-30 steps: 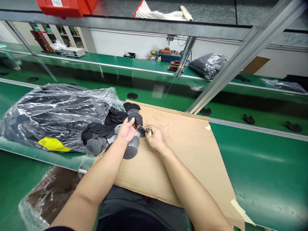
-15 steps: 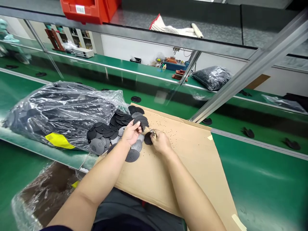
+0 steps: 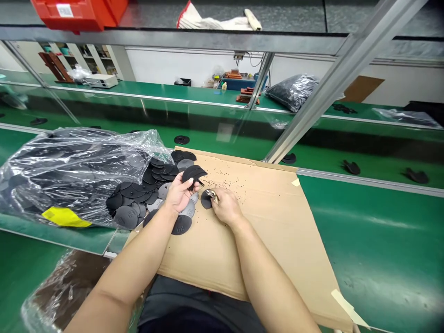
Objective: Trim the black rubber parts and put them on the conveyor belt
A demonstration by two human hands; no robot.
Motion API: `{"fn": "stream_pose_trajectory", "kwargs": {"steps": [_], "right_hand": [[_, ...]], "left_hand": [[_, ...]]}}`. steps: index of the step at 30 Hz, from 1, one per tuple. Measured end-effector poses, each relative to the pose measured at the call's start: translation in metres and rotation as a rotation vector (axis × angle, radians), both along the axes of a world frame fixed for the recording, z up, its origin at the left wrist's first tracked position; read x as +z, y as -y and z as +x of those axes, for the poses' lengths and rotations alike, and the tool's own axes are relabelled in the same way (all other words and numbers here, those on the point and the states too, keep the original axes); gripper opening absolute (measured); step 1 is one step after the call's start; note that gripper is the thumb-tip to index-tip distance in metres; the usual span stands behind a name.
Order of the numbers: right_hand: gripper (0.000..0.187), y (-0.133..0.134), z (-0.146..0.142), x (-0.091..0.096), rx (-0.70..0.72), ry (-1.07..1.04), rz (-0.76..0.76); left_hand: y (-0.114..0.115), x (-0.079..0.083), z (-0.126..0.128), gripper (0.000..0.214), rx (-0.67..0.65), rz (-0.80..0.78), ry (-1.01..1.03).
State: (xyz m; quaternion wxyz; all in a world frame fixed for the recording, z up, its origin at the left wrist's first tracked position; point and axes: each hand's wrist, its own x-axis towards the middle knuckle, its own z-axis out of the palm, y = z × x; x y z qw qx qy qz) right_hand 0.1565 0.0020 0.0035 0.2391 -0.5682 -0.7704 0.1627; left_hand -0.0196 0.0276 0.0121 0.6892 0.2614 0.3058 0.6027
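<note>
My left hand [image 3: 179,193] pinches a small stack of black round rubber discs [image 3: 193,174] just above a cardboard sheet [image 3: 263,222]. My right hand [image 3: 225,207] is closed around a small metal cutter [image 3: 210,194], its tip against a single black disc [image 3: 206,200] lying on the cardboard. A loose pile of black and grey discs [image 3: 145,194] spills from a clear plastic bag [image 3: 69,171] to the left of both hands. Tiny black trimmings [image 3: 229,178] dot the cardboard beyond my hands.
A green belt [image 3: 374,231] runs on the right, with stray black pieces [image 3: 350,167] on it. A slanted metal post [image 3: 312,101] rises behind the cardboard. Another plastic bag [image 3: 58,291] lies at the lower left. A red bin [image 3: 76,11] sits on the upper shelf.
The view shifted a little. My left hand keeps its stack of discs. A single disc now lies under the cutter in my right hand, which has dropped slightly toward the cardboard.
</note>
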Motion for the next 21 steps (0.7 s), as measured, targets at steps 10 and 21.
{"fn": "stream_pose_trajectory", "kwargs": {"steps": [10,21], "right_hand": [[0.023,0.003,0.003,0.006,-0.226,-1.091,-0.344],[0.017,0.003,-0.001,0.006,-0.218,-1.602,-0.835]], "left_hand": [[0.002,-0.004,0.004,0.042,-0.037,0.100,-0.059],[0.014,-0.010,0.019,0.040,-0.144,0.185,-0.366]]}}
